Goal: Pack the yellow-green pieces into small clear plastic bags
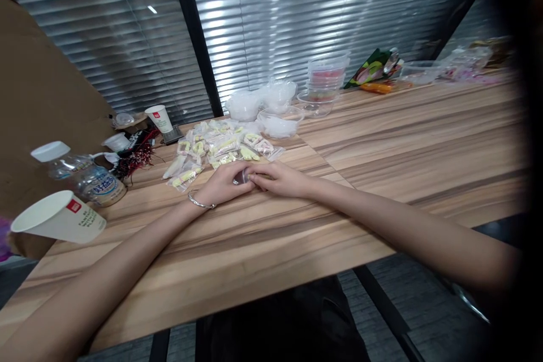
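My left hand (224,182), with a silver bangle at the wrist, meets my right hand (282,179) just above the wooden table. Between them is a small, shiny piece of clear plastic (241,177), mostly covered by the fingers; its exact kind cannot be made out. The fingers of both hands are closed around it, with the right fingertips pressed against the left thumb side. Right behind the hands lies a pile of small clear zip bags (224,147) with pale yellow and pinkish pieces inside.
Clear plastic bowls (280,123) and a stack of tubs (326,76) stand behind the pile. To the left are a paper cup (59,218), a plastic bottle (99,184) and another cup (159,119). A green snack packet (373,69) lies at the back right.
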Demonstrator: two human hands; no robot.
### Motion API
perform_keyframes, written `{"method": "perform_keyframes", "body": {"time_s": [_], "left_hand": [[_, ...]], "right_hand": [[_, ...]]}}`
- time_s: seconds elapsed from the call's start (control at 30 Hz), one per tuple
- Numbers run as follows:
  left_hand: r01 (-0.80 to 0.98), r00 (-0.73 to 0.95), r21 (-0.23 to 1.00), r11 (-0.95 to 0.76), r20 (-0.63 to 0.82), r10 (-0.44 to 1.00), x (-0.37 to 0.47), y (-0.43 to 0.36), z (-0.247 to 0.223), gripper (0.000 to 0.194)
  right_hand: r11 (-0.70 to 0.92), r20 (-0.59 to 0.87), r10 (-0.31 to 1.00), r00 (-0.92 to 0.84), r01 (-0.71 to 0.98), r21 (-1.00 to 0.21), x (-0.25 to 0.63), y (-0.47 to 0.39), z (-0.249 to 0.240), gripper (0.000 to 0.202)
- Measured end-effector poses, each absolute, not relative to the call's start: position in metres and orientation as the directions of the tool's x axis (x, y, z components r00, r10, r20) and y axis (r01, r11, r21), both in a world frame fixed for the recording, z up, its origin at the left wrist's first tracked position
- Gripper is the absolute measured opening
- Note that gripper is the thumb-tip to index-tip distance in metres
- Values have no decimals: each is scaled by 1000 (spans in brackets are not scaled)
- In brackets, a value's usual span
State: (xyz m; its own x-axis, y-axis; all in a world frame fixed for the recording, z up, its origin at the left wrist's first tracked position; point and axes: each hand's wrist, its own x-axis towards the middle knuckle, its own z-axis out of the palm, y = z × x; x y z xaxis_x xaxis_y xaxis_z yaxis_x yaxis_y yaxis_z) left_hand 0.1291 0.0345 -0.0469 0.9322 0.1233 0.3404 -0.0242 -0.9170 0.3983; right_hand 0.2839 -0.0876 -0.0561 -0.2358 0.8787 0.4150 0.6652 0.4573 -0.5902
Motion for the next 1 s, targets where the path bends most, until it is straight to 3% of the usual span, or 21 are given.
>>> {"method": "perform_keyframes", "body": {"time_s": [0.23,0.8,1.0], "left_hand": [[-36,937,397,-917,333,108,129,33,-45,25],[-29,935,478,-878,324,145,132,31,-46,19],[-4,931,432,-902,330,154,130,31,-46,22]], "right_hand": [[438,386,889,-248,709,-553,284,-90,-55,22],[323,343,932,-119,703,-634,276,-92,-60,23],[265,307,951,-44,630,-730,277,-93,-61,20]]}}
